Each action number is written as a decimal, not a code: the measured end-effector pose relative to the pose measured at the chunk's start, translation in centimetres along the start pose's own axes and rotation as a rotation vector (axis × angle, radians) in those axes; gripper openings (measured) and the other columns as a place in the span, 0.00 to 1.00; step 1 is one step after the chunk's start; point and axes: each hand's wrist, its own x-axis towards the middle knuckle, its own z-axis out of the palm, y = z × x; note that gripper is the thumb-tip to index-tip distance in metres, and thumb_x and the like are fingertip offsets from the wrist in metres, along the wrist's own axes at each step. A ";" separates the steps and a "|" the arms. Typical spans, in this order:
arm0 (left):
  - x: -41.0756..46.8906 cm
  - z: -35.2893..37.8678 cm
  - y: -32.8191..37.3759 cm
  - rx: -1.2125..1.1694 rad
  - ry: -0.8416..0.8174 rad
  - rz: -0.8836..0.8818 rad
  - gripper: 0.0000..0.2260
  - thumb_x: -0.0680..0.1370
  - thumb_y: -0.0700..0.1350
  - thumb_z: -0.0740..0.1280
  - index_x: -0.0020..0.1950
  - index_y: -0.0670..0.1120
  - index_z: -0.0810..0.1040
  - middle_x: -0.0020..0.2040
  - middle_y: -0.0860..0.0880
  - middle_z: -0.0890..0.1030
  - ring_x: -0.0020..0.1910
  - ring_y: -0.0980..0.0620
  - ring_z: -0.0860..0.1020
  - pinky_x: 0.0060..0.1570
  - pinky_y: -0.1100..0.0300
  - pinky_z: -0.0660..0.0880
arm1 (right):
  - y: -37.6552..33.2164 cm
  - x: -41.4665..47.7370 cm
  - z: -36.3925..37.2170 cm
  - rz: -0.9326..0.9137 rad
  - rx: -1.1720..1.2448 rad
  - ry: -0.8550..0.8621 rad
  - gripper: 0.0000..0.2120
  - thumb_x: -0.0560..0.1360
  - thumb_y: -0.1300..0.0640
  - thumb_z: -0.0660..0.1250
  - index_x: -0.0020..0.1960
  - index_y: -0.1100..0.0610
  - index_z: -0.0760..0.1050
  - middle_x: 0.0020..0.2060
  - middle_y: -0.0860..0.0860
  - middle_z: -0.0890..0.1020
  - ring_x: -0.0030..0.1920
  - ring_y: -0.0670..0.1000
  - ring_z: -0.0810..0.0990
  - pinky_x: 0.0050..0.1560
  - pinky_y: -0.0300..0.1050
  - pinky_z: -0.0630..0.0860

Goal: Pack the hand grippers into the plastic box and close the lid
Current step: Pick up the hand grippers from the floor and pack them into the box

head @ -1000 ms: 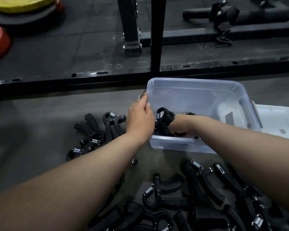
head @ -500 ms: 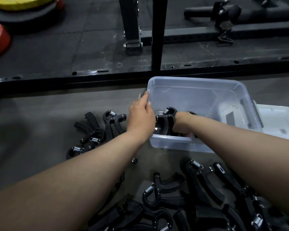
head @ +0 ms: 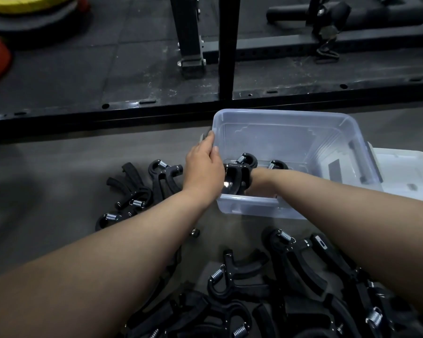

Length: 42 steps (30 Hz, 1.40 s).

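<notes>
While the left hand (head: 203,172) grips the plastic box (head: 279,112) rim, centre frame, the right hand (head: 260,178), fingers unseen, sits inside beside few hand grippers (head: 246,159); most lie on the floor (head: 59,172), lid (head: 405,172) off.

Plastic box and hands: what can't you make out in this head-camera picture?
1. Right hand, head view: its fingers are hidden by its own wrist and the plastic box's near wall, so its grip is unclear.
2. Grippers inside the box, head view: partly covered by the right arm, so they can't be counted.
3. White lid, head view: cut off by the right edge.
4. Floor pile of grippers, head view: cut off by the bottom edge.
</notes>
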 end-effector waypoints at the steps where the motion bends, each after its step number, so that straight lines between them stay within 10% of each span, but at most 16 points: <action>1: 0.0 0.0 0.0 -0.003 -0.001 -0.002 0.20 0.82 0.43 0.56 0.75 0.46 0.66 0.74 0.49 0.67 0.75 0.54 0.61 0.70 0.67 0.53 | 0.4 0.3 0.1 -0.028 -0.016 0.003 0.06 0.71 0.50 0.65 0.45 0.51 0.77 0.40 0.47 0.79 0.47 0.53 0.79 0.55 0.47 0.76; 9: 0.0 0.0 -0.1 -0.015 -0.007 -0.014 0.20 0.82 0.43 0.56 0.75 0.46 0.65 0.75 0.48 0.66 0.76 0.54 0.58 0.70 0.67 0.51 | 1.0 1.3 1.1 -0.011 0.087 -0.018 0.18 0.70 0.42 0.67 0.57 0.48 0.78 0.52 0.47 0.81 0.53 0.52 0.79 0.60 0.46 0.74; 17: 0.0 0.0 -0.1 -0.001 -0.001 -0.017 0.20 0.82 0.43 0.56 0.75 0.47 0.66 0.75 0.49 0.66 0.75 0.55 0.59 0.71 0.66 0.52 | 0.4 -0.7 0.3 -0.020 0.248 0.065 0.10 0.76 0.53 0.66 0.53 0.60 0.76 0.41 0.53 0.77 0.38 0.52 0.75 0.30 0.39 0.67; 22: 0.1 0.1 -0.2 -0.013 -0.010 -0.023 0.20 0.82 0.44 0.55 0.75 0.48 0.65 0.75 0.50 0.66 0.75 0.56 0.59 0.72 0.65 0.53 | -0.1 -0.5 0.1 -0.026 0.300 0.071 0.14 0.75 0.52 0.70 0.56 0.58 0.72 0.48 0.54 0.72 0.47 0.54 0.71 0.47 0.42 0.69; 33: 0.1 0.1 -0.2 -0.016 -0.009 -0.012 0.20 0.82 0.43 0.55 0.75 0.46 0.65 0.75 0.49 0.66 0.76 0.54 0.59 0.71 0.65 0.52 | 0.7 -0.9 0.3 -0.003 0.528 -0.003 0.29 0.61 0.45 0.75 0.57 0.57 0.75 0.45 0.55 0.83 0.42 0.55 0.81 0.42 0.49 0.77; 42: 0.0 0.0 -0.1 -0.042 -0.013 -0.025 0.20 0.82 0.43 0.56 0.75 0.47 0.65 0.75 0.49 0.66 0.76 0.56 0.59 0.72 0.64 0.53 | 1.4 -2.5 -1.4 0.078 0.487 0.089 0.08 0.75 0.57 0.63 0.48 0.60 0.77 0.41 0.58 0.81 0.39 0.58 0.83 0.43 0.50 0.81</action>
